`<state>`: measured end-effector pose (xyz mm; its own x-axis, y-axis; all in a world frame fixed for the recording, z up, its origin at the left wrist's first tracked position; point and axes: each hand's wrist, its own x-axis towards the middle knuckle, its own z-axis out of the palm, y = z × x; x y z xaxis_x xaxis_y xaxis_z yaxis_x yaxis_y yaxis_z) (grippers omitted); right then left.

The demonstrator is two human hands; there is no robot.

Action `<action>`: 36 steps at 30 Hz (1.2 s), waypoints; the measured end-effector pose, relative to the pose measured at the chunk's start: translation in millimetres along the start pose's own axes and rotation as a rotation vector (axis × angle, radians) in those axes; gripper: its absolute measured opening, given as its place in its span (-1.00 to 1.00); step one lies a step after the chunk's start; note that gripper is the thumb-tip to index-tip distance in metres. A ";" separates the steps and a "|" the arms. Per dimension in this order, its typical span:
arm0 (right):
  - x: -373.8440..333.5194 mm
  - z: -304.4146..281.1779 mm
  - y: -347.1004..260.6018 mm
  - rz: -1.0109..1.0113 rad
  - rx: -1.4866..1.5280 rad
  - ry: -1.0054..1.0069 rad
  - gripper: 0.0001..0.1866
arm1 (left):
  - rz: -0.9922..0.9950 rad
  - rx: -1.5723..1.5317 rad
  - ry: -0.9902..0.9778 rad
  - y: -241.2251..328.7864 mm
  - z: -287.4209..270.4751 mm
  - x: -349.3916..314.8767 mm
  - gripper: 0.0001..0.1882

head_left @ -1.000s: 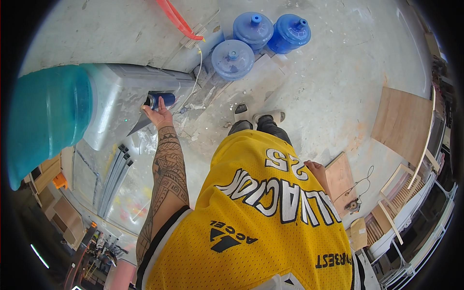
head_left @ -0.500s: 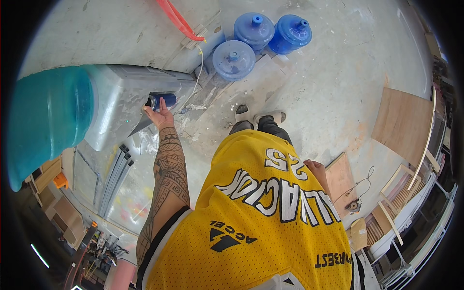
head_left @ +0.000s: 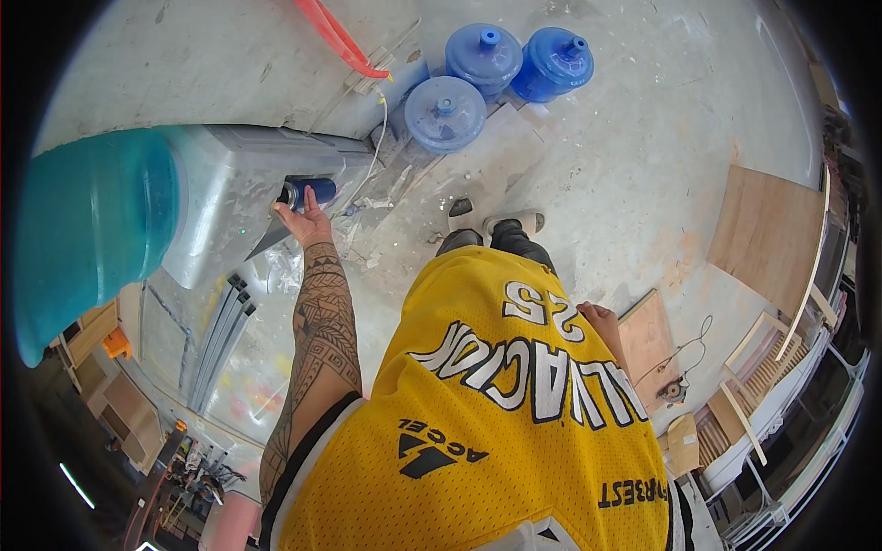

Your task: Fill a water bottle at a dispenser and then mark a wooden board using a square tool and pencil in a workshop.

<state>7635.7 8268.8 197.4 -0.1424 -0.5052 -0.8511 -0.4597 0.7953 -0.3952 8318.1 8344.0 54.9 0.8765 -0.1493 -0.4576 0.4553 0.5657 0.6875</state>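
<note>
My left hand [head_left: 307, 226] is wrapped round a dark blue tumbler [head_left: 321, 190], holding it in the recess of a silver-grey water dispenser [head_left: 219, 188]. Fingers and thumb lie on either side of the tumbler. Whether water is flowing cannot be seen. A large teal water jug [head_left: 96, 225] sits on top of the dispenser. My right hand [head_left: 603, 323] hangs beside my yellow jersey, which hides part of it. Its fingers are curled, and what they hold, if anything, does not show.
Blue water jugs [head_left: 445, 115] stand on the floor ahead, near the wall. A red strap-like thing [head_left: 338, 37] and a white cable [head_left: 380, 138] hang by the dispenser. Grey bars [head_left: 220, 340] lie to the left. Wooden boards [head_left: 764, 234] and a corded tool [head_left: 673, 391] are on the right.
</note>
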 end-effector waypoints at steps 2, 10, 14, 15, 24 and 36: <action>-2.8 0.9 -2.8 -0.002 -0.004 0.000 -0.67 | -0.004 0.005 0.004 -0.6 2.0 0.1 -0.14; 1.5 -1.0 1.1 0.001 -0.033 0.013 -0.66 | 0.003 0.018 0.023 0.7 0.7 0.6 -0.12; 2.5 -3.5 3.4 -0.009 -0.054 0.024 -0.65 | -0.005 0.009 0.004 1.4 0.6 0.6 -0.11; 3.1 -3.7 3.5 -0.020 -0.048 0.023 -0.65 | 0.003 0.011 -0.019 1.0 0.6 0.4 -0.10; 2.1 -8.5 -0.1 -0.010 -0.043 0.021 -0.66 | -0.010 0.023 0.013 -0.4 -5.0 2.4 -0.08; 3.4 -8.4 3.4 -0.008 -0.039 0.013 -0.64 | -0.013 0.002 -0.018 1.2 -5.3 2.6 -0.11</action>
<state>7626.2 8267.0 196.0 -0.1497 -0.5158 -0.8436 -0.4949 0.7777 -0.3876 8320.1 8348.6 51.5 0.8731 -0.1717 -0.4564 0.4673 0.5621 0.6824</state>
